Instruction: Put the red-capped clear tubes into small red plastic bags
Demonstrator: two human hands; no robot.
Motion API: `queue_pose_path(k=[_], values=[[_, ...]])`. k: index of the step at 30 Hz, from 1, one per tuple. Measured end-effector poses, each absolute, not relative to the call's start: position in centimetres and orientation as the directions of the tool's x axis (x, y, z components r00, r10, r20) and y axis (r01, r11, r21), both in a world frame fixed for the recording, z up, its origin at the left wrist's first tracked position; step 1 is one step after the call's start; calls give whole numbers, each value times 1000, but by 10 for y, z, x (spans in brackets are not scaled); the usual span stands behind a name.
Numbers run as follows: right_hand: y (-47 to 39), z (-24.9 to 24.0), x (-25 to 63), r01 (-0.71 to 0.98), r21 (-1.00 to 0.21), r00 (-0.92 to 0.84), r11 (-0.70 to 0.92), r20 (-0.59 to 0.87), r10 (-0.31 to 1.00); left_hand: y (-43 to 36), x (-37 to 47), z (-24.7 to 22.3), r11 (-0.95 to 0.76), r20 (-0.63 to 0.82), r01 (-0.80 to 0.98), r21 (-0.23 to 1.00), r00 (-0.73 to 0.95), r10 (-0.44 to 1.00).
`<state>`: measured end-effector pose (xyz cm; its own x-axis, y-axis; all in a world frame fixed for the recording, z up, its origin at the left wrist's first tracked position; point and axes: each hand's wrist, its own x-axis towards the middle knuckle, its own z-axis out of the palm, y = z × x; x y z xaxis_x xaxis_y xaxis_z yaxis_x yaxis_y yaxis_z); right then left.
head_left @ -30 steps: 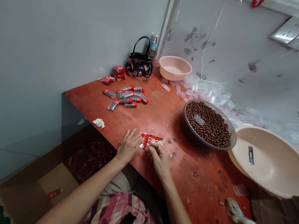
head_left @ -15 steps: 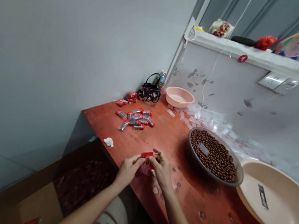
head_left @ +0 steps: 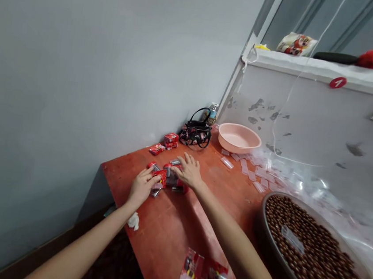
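My left hand (head_left: 142, 186) pinches a red packet (head_left: 159, 179) at the left side of a pile of small clear tubes with red ends (head_left: 171, 176). Over the right side of that pile is my right hand (head_left: 188, 170), fingers spread, touching or just above the tubes; whether anything lies under its palm is hidden. Two red-and-clear packets (head_left: 191, 271) lie on the red table near the front edge, below my right forearm.
A grey bowl of brown balls (head_left: 322, 256) with a clear tray in it stands at right. Behind are a pink basin (head_left: 239, 138), clear trays (head_left: 263, 174), a black bag (head_left: 195, 134) and red packs (head_left: 171, 139). White tissue (head_left: 134, 221) lies at the left edge.
Both hands have moved forward and left to the tube pile. Two packets now lie at the table's front. The view has turned left, and the peach basin at right is nearly out of it.
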<state>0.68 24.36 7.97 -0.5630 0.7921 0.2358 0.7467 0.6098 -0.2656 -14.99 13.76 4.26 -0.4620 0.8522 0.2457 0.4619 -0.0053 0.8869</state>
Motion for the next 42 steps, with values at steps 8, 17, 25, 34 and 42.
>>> queue_pose_path(k=[8,17,25,34,42], values=[[280,45,-6,698,-162,-696,698,78,714,192,-114,8,237,237,806,543,-418,877],[232,34,118,807,-107,-574,581,91,813,164,-12,8,5,256,817,576,-186,949],[181,40,178,804,-420,-381,420,178,907,130,-4,45,-182,266,560,808,-71,961],[68,87,147,79,-990,-297,120,92,950,42,-10,62,-88,82,182,979,40,996],[3,64,143,55,-992,-317,-112,-124,940,-26,-14,48,34,-74,209,977,183,980]])
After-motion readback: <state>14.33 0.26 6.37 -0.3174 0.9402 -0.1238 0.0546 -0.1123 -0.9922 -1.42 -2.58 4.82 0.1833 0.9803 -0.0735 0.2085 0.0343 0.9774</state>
